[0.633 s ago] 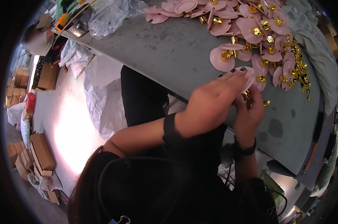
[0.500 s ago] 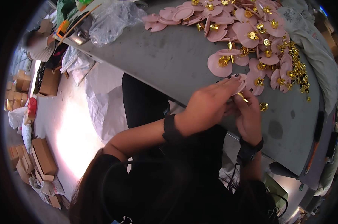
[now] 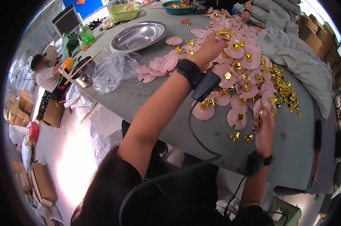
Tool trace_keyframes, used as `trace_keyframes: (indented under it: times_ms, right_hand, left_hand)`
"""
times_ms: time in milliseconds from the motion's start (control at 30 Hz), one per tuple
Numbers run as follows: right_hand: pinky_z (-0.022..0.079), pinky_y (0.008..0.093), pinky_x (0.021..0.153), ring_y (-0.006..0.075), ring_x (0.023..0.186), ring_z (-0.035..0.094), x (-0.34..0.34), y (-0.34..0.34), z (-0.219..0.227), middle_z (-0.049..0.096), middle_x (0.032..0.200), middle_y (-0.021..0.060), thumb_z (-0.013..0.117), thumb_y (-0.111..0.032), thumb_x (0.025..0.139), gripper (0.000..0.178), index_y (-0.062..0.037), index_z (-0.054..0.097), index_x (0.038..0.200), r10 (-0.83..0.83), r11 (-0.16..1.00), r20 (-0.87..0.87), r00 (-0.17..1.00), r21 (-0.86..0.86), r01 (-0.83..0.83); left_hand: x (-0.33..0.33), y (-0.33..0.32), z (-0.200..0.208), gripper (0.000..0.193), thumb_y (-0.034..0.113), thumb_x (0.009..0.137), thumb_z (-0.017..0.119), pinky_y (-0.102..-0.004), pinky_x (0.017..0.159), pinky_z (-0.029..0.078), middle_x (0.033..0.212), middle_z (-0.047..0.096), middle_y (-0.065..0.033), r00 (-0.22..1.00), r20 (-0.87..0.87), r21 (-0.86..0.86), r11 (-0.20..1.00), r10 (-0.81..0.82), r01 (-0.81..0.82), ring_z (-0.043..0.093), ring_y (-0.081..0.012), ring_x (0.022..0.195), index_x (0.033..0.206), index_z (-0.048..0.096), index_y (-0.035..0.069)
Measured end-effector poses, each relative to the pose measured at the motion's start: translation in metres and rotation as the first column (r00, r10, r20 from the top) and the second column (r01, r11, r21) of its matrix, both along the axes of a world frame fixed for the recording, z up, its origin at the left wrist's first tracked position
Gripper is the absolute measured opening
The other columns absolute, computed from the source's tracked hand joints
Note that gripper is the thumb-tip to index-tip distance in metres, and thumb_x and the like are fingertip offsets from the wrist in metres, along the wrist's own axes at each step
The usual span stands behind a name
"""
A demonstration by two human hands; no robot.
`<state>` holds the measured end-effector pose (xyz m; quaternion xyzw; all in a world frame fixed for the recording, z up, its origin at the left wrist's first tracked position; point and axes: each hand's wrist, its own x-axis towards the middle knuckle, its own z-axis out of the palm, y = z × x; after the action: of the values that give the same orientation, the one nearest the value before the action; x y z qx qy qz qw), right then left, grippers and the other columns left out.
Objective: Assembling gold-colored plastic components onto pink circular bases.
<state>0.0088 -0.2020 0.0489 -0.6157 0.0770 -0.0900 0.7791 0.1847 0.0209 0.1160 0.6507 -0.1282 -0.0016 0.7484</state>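
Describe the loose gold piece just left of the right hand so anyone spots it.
On the grey table, follow the heap of pink discs to its near edge, by the right hand. Left of that hand, a loose gold piece lies on bare tabletop. It sits closer to the hand and lower in view than its gold neighbour.

Looks like an assembly workshop. Has thin round pink discs [image 3: 252, 64] and shiny gold metallic pieces [image 3: 285, 89] heaped on a broad grey table [image 3: 291, 150] by the left hand [image 3: 212, 46] and right hand [image 3: 266, 128], boxy brown cardboard cartons [image 3: 19, 104] stacked far left of both, bulging grey-white sacks [image 3: 304, 71] beyond the right.
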Motion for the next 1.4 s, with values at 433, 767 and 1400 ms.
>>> trace_keyframes:
  times_ms: [433,767,1400]
  right_hand:
    - [0.044,0.0203,0.051,0.0071,0.057,0.052,-0.003,0.022,0.003,0.054,0.082,0.0058,0.051,-0.017,0.09,0.025,0.0006,0.048,0.108,0.231,0.967,0.072,0.97,-0.129,-0.22]
    - [0.045,0.0217,0.059,0.0106,0.067,0.056,-0.011,0.025,-0.005,0.056,0.09,0.0081,0.059,-0.012,0.085,0.024,-0.0008,0.049,0.105,0.118,0.888,0.144,0.982,-0.459,-0.04]
    - [0.049,0.0301,0.07,0.0235,0.082,0.061,-0.014,0.052,-0.009,0.06,0.095,0.0119,0.069,-0.002,0.073,0.033,-0.0023,0.056,0.102,0.222,0.735,0.512,0.83,-0.647,0.203]
  left_hand:
    - [0.033,0.198,-0.131,0.065,0.049,0.065,0.062,-0.0587,0.094,0.028,0.108,0.059,-0.0197,0.751,0.312,0.918,0.018,0.582,-0.396,0.048,-0.0404,0.11,0.109,0.055,0.001]
    - [-0.027,0.116,-0.071,0.016,0.01,0.08,0.059,-0.0327,0.058,0.046,0.075,0.061,-0.0172,0.623,0.666,0.356,0.56,0.409,-0.748,0.062,-0.0272,0.064,0.091,0.053,0.0]
    - [-0.184,-0.036,-0.064,0.039,-0.001,0.079,0.045,-0.0371,0.071,0.046,0.094,0.056,-0.0249,0.841,0.533,0.273,0.922,0.093,-0.275,0.057,-0.0405,0.084,0.119,0.043,0.001]
